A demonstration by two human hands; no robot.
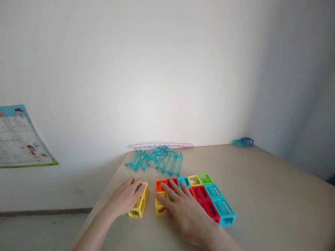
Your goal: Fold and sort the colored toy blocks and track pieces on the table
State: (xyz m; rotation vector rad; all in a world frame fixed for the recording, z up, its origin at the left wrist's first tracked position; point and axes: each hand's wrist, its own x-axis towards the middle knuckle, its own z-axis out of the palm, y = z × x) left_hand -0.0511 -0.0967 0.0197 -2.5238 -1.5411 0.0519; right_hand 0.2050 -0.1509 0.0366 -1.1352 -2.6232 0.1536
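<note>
My left hand [125, 199] is curled over a yellow hollow toy block [142, 202], its fingertips on the top. A bit of green shows beside that block, mostly hidden by the hand. Across a small gap, my right hand [183, 211] lies with fingers spread over a flat group of coloured hollow blocks. The group has a row of small blocks at the back, among them a green block [206, 179], and longer ones in front, including a red block [201, 193] and a light blue block [223, 206]. My palm covers part of its near left side.
Translucent teal track pieces [170, 164] lie in a pile behind the blocks. A pale purple patterned strip [162, 145] rests along the wall. Teal and blue pieces [243, 142] sit at the table's far right corner. A printed poster [23, 139] hangs at left.
</note>
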